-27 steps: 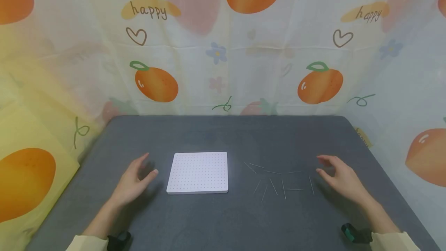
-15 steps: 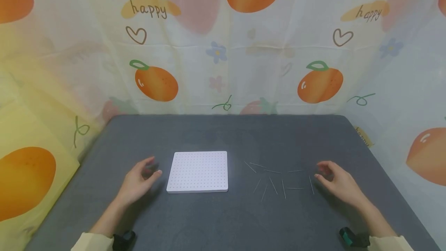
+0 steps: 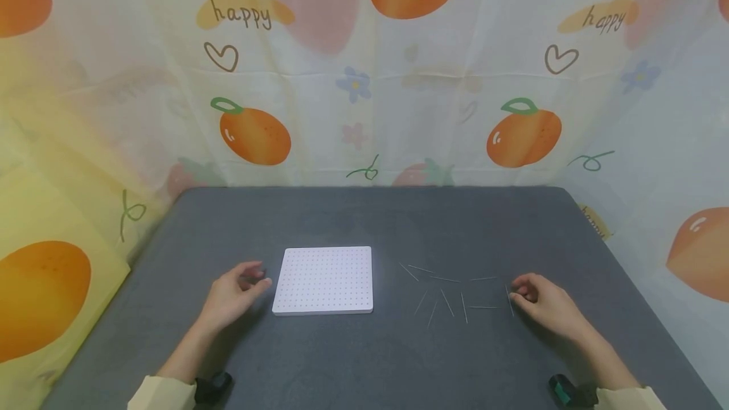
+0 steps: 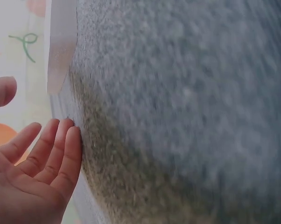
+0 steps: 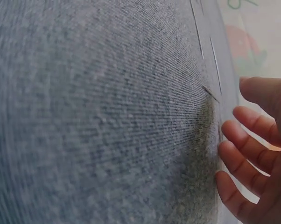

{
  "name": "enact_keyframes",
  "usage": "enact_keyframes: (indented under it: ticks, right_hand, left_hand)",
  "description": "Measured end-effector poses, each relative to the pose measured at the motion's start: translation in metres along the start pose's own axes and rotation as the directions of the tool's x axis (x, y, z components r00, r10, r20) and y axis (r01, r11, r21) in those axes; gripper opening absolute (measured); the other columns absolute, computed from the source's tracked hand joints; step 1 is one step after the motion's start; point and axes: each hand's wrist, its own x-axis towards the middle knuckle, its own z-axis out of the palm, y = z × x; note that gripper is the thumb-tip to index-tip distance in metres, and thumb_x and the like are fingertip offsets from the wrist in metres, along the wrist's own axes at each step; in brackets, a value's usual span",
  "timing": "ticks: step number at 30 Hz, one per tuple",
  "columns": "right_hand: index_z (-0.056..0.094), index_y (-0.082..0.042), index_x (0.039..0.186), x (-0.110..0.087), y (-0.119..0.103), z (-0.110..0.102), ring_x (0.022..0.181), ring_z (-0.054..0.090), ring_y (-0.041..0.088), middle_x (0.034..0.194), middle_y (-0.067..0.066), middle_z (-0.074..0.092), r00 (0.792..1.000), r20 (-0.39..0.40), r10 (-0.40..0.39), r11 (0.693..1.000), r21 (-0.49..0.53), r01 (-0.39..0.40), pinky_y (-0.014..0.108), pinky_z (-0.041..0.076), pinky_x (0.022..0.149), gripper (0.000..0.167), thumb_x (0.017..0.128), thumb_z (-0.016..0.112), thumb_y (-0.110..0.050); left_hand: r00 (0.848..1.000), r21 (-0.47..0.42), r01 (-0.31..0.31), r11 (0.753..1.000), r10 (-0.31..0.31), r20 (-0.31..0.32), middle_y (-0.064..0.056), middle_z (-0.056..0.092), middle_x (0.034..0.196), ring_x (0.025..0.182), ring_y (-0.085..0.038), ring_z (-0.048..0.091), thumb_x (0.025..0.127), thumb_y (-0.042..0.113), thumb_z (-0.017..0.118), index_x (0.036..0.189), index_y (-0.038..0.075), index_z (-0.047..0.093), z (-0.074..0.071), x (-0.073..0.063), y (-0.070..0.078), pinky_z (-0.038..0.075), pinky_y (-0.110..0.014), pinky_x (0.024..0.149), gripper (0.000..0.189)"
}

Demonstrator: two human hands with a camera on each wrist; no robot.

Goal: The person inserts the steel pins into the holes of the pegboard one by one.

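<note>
Now I see loose left hand (image 3: 230, 297) by flat board (image 3: 323, 280), loose right hand (image 3: 548, 306) by thin sticks (image 3: 483, 307). Only wrist views show table grain (image 4: 192, 84).

board (image 3: 323, 280) on table (image 3: 342, 359) | rods (image 3: 464, 307) right of it | left hand (image 3: 230, 296) left of board | right hand (image 3: 545, 306) rightmost

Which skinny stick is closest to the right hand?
The stick farthest right in the head view, right by the right hand. The other sticks all lie farther left, nearer the white board.
</note>
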Motion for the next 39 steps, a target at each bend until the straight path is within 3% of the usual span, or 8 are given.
enact_keyframes:
  ticks: [6, 12, 27, 39]
  right_hand:
    - [0.062, -0.005, 0.096, 0.0, 0.0, 0.004, 0.071, 0.055, 0.011, 0.082, -0.001, 0.059, 1.0, 0.016, -0.005, 1.0, -0.001, 0.005, 0.031, 0.045, 0.062, 0.019, 0.082, 0.067, -0.018]
    - [0.063, -0.006, 0.093, -0.001, -0.001, 0.006, 0.071, 0.052, 0.012, 0.082, 0.001, 0.057, 1.0, 0.027, -0.005, 1.0, 0.004, 0.004, 0.031, 0.044, 0.061, 0.017, 0.081, 0.067, -0.018]
    - [0.06, -0.006, 0.092, -0.001, -0.001, 0.012, 0.067, 0.043, 0.012, 0.079, 0.002, 0.05, 0.999, 0.028, -0.018, 0.998, -0.061, 0.02, 0.028, 0.036, 0.057, 0.021, 0.077, 0.072, -0.015]
    - [0.06, -0.007, 0.09, 0.001, 0.0, 0.01, 0.069, 0.043, 0.011, 0.078, 0.001, 0.05, 0.997, 0.0, -0.072, 0.996, -0.049, 0.072, 0.027, 0.036, 0.058, 0.019, 0.073, 0.063, 0.001]
  left_hand:
    - [1.0, -0.036, 0.007, 0.999, -0.006, 0.017, -0.013, 0.067, 0.102, 0.078, -0.018, 0.063, 0.081, 0.023, 0.069, 0.117, 0.004, 0.059, 0.006, 0.002, -0.002, 0.048, -0.024, 0.058, 0.041]
    - [0.999, -0.016, 0.009, 1.0, -0.008, 0.041, -0.013, 0.067, 0.101, 0.077, -0.018, 0.062, 0.081, 0.019, 0.069, 0.115, 0.004, 0.061, 0.009, 0.002, 0.0, 0.048, -0.025, 0.059, 0.038]
    - [0.99, -0.011, 0.084, 0.996, -0.082, 0.117, -0.012, 0.064, 0.104, 0.077, -0.017, 0.059, 0.079, 0.016, 0.069, 0.117, 0.003, 0.06, 0.014, 0.001, 0.006, 0.05, -0.026, 0.057, 0.041]
    - [0.987, -0.023, 0.106, 0.994, -0.102, 0.126, -0.011, 0.063, 0.102, 0.072, -0.014, 0.059, 0.08, 0.01, 0.067, 0.119, 0.003, 0.059, 0.019, 0.001, 0.009, 0.051, -0.025, 0.055, 0.04]
